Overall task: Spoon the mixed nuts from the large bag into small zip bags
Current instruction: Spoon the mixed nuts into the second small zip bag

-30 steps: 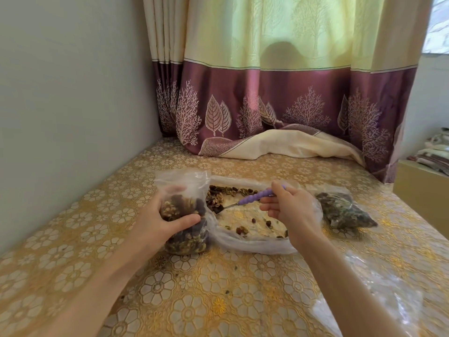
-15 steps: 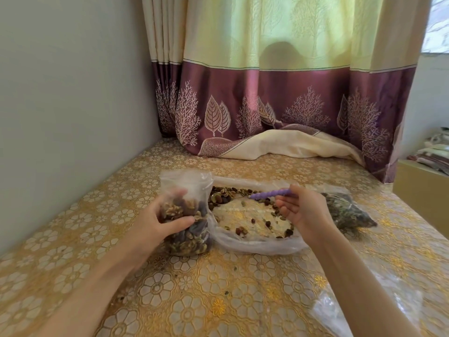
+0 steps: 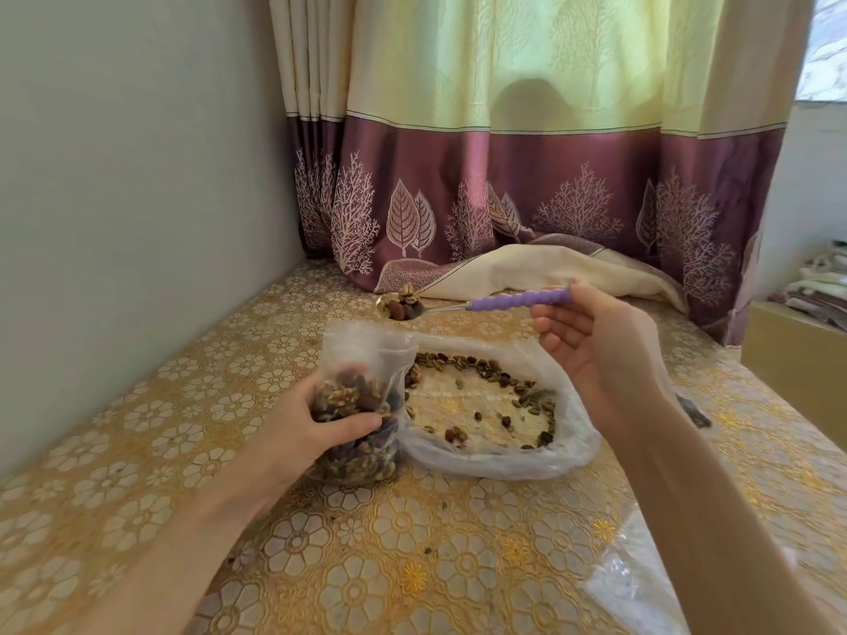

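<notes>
My left hand [image 3: 302,428] grips a small clear zip bag [image 3: 366,359] that stands upright on the table, more than half full of mixed nuts, its mouth open at the top. To its right lies the large clear bag [image 3: 563,451], spread open, with scattered nuts around its inside. My right hand [image 3: 596,355] holds a spoon by its purple handle [image 3: 518,300]. The spoon's metal bowl [image 3: 403,304] is heaped with nuts and hovers just above the small bag's mouth.
A gold floral tablecloth [image 3: 389,566] covers the table. A purple and cream curtain [image 3: 527,199] drapes onto the far edge. A grey wall [image 3: 137,199] runs along the left. Clear empty plastic bags [image 3: 641,588] lie at the near right, and a box [image 3: 797,359] stands at the right.
My right hand lifted the spoon out of the large bag with a load of nuts and carried it up and left over the small bag. My left hand kept its hold.
</notes>
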Tool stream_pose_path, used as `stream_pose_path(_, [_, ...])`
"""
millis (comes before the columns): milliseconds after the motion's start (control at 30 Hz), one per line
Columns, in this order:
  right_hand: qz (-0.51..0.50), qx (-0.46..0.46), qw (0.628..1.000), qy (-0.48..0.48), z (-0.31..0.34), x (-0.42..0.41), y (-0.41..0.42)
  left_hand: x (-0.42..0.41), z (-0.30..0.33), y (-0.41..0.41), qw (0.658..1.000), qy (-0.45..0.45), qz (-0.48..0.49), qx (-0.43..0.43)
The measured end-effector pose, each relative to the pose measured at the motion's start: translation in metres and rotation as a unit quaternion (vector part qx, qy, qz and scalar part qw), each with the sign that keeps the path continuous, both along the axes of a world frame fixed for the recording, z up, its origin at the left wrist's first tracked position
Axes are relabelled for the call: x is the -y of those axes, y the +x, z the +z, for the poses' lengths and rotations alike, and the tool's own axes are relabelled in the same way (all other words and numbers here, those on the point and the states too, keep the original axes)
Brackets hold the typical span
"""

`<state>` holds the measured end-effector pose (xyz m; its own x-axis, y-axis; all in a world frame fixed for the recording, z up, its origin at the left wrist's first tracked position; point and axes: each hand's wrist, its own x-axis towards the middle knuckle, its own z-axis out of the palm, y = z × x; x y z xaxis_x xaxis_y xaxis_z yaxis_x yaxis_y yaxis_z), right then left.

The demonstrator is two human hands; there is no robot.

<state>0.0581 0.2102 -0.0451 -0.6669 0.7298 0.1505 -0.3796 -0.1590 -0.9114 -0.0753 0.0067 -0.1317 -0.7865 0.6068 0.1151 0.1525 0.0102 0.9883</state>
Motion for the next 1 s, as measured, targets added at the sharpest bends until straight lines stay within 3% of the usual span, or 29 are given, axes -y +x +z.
stream_pose_path(300, [0.078, -0.033, 0.989, 0.122, 0.003, 0.021, -0.003, 0.0, 0.0, 0.0, 1.0, -0.007, 0.001, 0.001])
stream_pose_path(467, [0.09, -0.05, 0.986, 0.13, 0.002, 0.017, -0.001, 0.001, -0.001, -0.002, 1.0, 0.003, 0.002, 0.014])
stream_pose_path(600, [0.034, -0.056, 0.993, 0.101, -0.005, 0.011, -0.005, 0.003, 0.0, -0.003, 1.0, 0.008, -0.002, 0.012])
stream_pose_path(733, [-0.05, 0.002, 0.996, 0.068, -0.015, 0.0, -0.008, 0.005, 0.001, -0.003, 1.0, 0.016, 0.026, -0.001])
stream_pose_path(867, [-0.079, 0.092, 0.984, 0.133, -0.031, -0.003, -0.01, 0.005, 0.001, -0.003, 0.998, 0.019, 0.056, -0.011])
stream_pose_path(1000, [-0.098, 0.125, 0.972, 0.176, -0.04, -0.001, -0.014, 0.006, 0.001, -0.003, 0.998, 0.012, 0.05, -0.019])
